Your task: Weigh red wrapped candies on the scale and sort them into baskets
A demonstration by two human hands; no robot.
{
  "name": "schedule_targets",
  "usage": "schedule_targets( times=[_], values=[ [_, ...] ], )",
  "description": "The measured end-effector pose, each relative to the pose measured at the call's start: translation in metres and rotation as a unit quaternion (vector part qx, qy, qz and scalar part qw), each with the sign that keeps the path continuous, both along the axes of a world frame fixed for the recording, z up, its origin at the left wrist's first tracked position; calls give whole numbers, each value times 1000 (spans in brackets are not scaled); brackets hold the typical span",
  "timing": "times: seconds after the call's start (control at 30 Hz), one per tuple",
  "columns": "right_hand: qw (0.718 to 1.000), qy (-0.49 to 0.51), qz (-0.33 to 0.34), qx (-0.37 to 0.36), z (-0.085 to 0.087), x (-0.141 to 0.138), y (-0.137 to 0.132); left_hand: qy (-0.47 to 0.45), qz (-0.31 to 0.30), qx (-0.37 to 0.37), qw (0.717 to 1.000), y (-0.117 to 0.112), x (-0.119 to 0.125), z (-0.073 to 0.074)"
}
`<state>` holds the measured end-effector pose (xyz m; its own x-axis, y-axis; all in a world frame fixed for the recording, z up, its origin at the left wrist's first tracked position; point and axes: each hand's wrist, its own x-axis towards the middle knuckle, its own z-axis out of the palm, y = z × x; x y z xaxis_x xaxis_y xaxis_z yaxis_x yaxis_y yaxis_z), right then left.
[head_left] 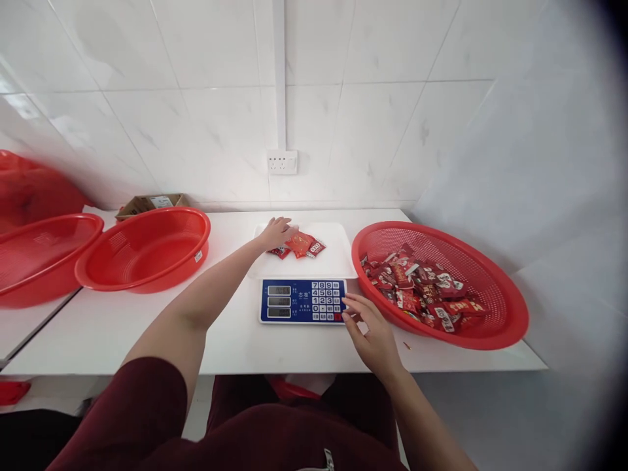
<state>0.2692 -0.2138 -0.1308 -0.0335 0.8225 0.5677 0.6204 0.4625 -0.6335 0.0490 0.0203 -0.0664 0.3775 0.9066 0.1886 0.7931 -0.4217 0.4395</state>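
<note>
My left hand (279, 233) reaches over the white weighing pan (338, 252), its fingers stretched out above and against a few small red snack packets (300, 244). How far the fingertips touch the packets is partly hidden by the hand itself. In front of the pan sits the scale's blue keypad panel (303, 301), with number keys and three grey displays. My right hand (373, 333) is at the panel's right edge, fingers apart and slightly bent, nothing in them. To its right stands a red perforated basket (510, 314) holding a heap of red wrapped packets (426, 291).
Two red plastic basins (142, 281) (44, 288) stand on the left, with an open cardboard box (152, 204) behind. A red bag (39, 190) lies at the far left. A socket (282, 162) is on the tiled wall. A tiny scrap (407, 345) lies near the table's front edge.
</note>
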Motion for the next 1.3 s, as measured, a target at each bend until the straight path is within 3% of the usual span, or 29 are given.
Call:
schedule_targets(
  times=[0.23, 0.47, 0.63, 0.73, 0.83, 0.97, 1.1, 1.3],
  values=[
    [1000, -13, -1, -19, -4, 5, 2, -1, -27, -15, 1000, -13, 16, -15],
    [999, -16, -6, -30, -7, 9, 8, -26, -51, -7, 998, -36, 5, 0],
    [998, -5, -40, -48, -14, 19, 3, -117, -4, 42, 992, -81, -28, 15],
    [996, 6, -59, -63, -23, 21, 3, -169, 45, 94, 980, -119, -52, 15],
    [989, 37, -80, -119, -38, 20, 7, -217, 124, 84, 965, -150, -73, -2],
    [969, 128, -64, -201, -59, 14, 15, -321, 192, 3, 927, -177, -84, -38],
    [956, 181, -53, -226, -68, 9, 22, -380, 195, -90, 900, -193, -77, -63],
    [957, 166, -36, -234, -61, 5, 23, -393, 179, -165, 887, -200, -68, -74]
  ],
)
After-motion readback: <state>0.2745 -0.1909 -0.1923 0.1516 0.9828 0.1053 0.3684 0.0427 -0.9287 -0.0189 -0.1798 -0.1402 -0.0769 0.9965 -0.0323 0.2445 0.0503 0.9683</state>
